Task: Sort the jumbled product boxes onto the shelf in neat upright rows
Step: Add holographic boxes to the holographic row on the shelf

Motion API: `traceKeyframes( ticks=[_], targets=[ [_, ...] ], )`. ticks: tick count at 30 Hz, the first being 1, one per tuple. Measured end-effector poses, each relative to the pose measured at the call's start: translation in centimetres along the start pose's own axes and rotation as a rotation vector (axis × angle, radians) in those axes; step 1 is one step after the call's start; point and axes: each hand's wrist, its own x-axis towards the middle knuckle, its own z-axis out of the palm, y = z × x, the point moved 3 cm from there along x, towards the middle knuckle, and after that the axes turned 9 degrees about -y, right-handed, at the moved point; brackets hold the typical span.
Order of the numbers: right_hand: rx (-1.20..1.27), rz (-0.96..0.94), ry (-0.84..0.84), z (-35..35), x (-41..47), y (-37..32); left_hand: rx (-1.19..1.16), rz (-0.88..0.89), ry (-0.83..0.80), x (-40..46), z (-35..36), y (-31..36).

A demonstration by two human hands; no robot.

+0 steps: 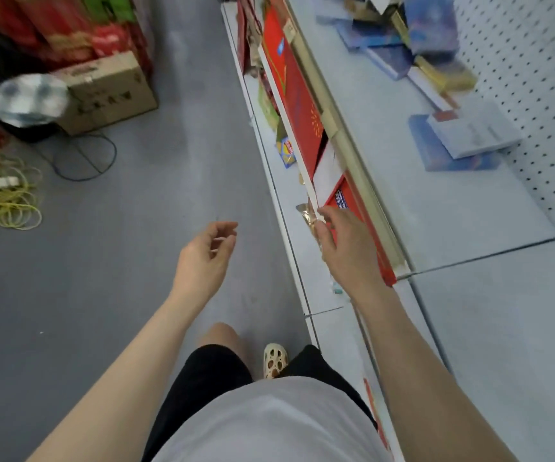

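My right hand (342,248) reaches to the lower shelf (289,201) and its fingers close on the near corner of a large flat red box (297,95) with a white edge, which stands on its side under the upper shelf's lip. A smaller red box (352,211) sits just behind my fingers. My left hand (208,253) hovers over the grey floor, fingers loosely curled, holding nothing. On the upper shelf (419,211) blue boxes (392,38) lie jumbled at the far end, and a white box (472,133) rests flat on a blue one (436,155).
A pegboard wall (536,78) backs the upper shelf. Across the aisle stand a cardboard carton (109,91), stacked red packages (53,25), a fan (29,100) and yellow coiled cable (3,201). A small blue-yellow pack (286,151) lies on the lower shelf.
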Motion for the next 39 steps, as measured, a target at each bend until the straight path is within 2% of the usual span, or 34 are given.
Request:
traceKeyframes(
  ticks=[7,15,24,29,34,36,39],
  targets=[
    [-0.004,0.047,0.127,-2.9,16.8,-1.0,0.045,0.099,-0.050,18.3,-3.6,3.7],
    [-0.007,0.143,0.296,-6.5,33.6,-3.8,0.158,0.201,-0.184,38.7,-8.7,9.5],
    [-0.135,0.256,0.503,-17.1,52.6,1.0,0.253,0.472,-0.291,60.1,-6.7,19.2],
    [-0.250,0.425,0.399,-22.1,61.8,4.8,0.285,0.532,-0.311,69.0,-4.5,23.9],
    [-0.405,0.609,0.203,-22.9,67.2,6.8,0.388,0.594,-0.367,75.2,-1.8,27.8],
    [-0.466,0.636,0.199,-22.3,67.8,7.1,0.411,0.620,-0.412,77.6,-0.5,29.3],
    [-0.362,0.598,0.261,-21.2,67.5,7.0,0.443,0.675,-0.471,80.9,1.8,31.8]
  ],
)
